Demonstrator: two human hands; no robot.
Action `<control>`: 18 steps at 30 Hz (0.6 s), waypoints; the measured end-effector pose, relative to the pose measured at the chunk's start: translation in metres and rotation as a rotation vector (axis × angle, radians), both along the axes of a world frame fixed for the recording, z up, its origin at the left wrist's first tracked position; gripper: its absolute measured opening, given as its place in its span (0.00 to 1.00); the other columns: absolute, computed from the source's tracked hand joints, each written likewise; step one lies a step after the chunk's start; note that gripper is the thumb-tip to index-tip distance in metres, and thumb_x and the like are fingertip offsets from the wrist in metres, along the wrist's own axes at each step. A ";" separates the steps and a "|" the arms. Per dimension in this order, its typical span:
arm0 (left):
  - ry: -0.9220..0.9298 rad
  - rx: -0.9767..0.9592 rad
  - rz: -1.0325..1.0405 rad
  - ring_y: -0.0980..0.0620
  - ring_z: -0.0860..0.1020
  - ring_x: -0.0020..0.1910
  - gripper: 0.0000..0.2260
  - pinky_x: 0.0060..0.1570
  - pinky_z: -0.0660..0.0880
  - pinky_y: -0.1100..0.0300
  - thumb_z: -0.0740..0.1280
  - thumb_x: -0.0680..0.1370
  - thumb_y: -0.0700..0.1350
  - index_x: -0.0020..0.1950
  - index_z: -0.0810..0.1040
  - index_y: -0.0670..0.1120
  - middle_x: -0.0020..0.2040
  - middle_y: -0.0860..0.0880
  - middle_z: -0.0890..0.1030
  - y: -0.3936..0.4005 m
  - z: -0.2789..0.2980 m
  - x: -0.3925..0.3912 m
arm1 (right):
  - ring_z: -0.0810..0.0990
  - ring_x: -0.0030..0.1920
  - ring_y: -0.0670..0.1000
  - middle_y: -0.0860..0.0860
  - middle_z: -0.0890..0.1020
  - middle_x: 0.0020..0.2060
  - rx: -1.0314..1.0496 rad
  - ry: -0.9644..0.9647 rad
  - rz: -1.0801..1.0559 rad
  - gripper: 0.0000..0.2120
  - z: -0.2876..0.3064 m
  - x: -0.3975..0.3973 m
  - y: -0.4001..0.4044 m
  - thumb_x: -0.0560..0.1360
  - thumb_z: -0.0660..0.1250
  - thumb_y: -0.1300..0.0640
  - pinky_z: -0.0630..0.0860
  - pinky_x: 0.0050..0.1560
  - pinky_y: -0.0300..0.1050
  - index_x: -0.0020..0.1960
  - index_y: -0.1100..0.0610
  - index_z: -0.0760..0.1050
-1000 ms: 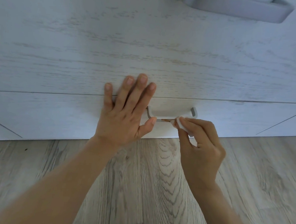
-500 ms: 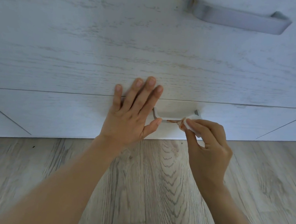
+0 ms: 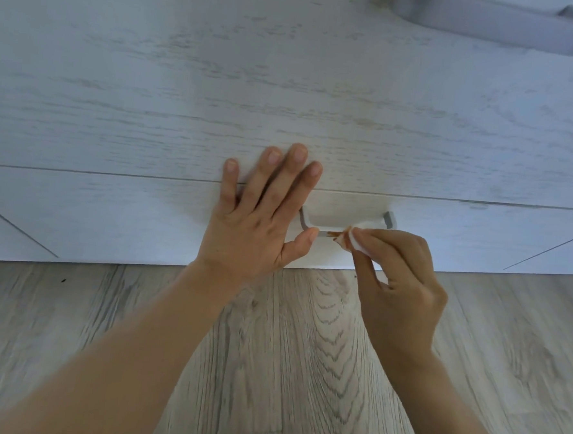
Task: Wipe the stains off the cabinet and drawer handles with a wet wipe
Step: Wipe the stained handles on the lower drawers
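A small grey handle sits on the lowest white drawer front, close to the floor. A brown stain shows on the handle's bar beside a folded white wet wipe, which also carries brown marks. My right hand pinches the wipe against the right part of the bar. My left hand lies flat with straight fingers on the drawer front, covering the handle's left end, its thumb tip touching the bar.
A larger grey handle is on the drawer above, top right. Grey wood-look floor runs below the cabinet, with small dark specks near the cabinet's base.
My right hand with the wipe has slid right along the bar, uncovering a brown stain. My left hand keeps its place on the drawer front.
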State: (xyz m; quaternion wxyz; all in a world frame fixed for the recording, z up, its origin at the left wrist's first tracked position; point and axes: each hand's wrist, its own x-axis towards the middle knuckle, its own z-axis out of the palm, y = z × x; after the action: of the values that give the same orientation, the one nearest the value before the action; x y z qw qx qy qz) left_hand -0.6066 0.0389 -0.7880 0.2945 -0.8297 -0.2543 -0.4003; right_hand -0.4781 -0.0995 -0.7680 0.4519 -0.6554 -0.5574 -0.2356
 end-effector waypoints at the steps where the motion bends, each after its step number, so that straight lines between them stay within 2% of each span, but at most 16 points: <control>1: 0.000 -0.001 0.002 0.47 0.33 0.75 0.32 0.71 0.33 0.45 0.44 0.81 0.60 0.77 0.38 0.44 0.76 0.46 0.32 0.000 0.000 0.000 | 0.76 0.44 0.47 0.53 0.82 0.40 0.002 -0.001 0.012 0.07 0.001 -0.001 0.001 0.70 0.72 0.69 0.71 0.53 0.28 0.47 0.64 0.82; 4: 0.003 -0.010 0.001 0.48 0.33 0.75 0.32 0.71 0.33 0.45 0.44 0.81 0.60 0.77 0.37 0.44 0.76 0.46 0.31 0.000 0.000 -0.001 | 0.76 0.44 0.47 0.53 0.82 0.41 -0.030 0.012 0.020 0.07 0.004 -0.001 0.000 0.69 0.72 0.69 0.71 0.52 0.28 0.47 0.63 0.82; 8: 0.022 -0.011 -0.021 0.48 0.34 0.75 0.32 0.72 0.34 0.47 0.46 0.81 0.60 0.78 0.39 0.44 0.76 0.46 0.32 -0.001 0.003 -0.005 | 0.79 0.38 0.50 0.53 0.80 0.41 -0.051 0.160 -0.040 0.08 0.009 0.000 -0.006 0.68 0.74 0.68 0.71 0.46 0.25 0.47 0.61 0.82; 12: 0.053 0.013 -0.062 0.50 0.39 0.76 0.30 0.73 0.37 0.49 0.48 0.82 0.58 0.78 0.43 0.45 0.77 0.47 0.36 0.004 0.006 -0.017 | 0.78 0.37 0.49 0.48 0.77 0.42 -0.054 0.242 -0.047 0.07 0.012 -0.008 -0.004 0.69 0.74 0.65 0.69 0.44 0.22 0.47 0.60 0.82; 18: 0.086 0.045 -0.042 0.50 0.39 0.76 0.31 0.73 0.38 0.49 0.50 0.82 0.58 0.78 0.44 0.44 0.78 0.47 0.37 0.007 0.005 -0.020 | 0.79 0.38 0.51 0.55 0.80 0.41 -0.071 0.148 -0.014 0.08 0.010 -0.017 0.003 0.68 0.75 0.66 0.71 0.47 0.24 0.46 0.63 0.82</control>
State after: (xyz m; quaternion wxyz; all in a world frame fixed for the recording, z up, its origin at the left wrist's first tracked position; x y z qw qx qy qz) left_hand -0.6264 0.0460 -0.7827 0.3155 -0.8444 -0.2148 -0.3759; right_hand -0.4949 -0.0963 -0.7580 0.4667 -0.6905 -0.5260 -0.1696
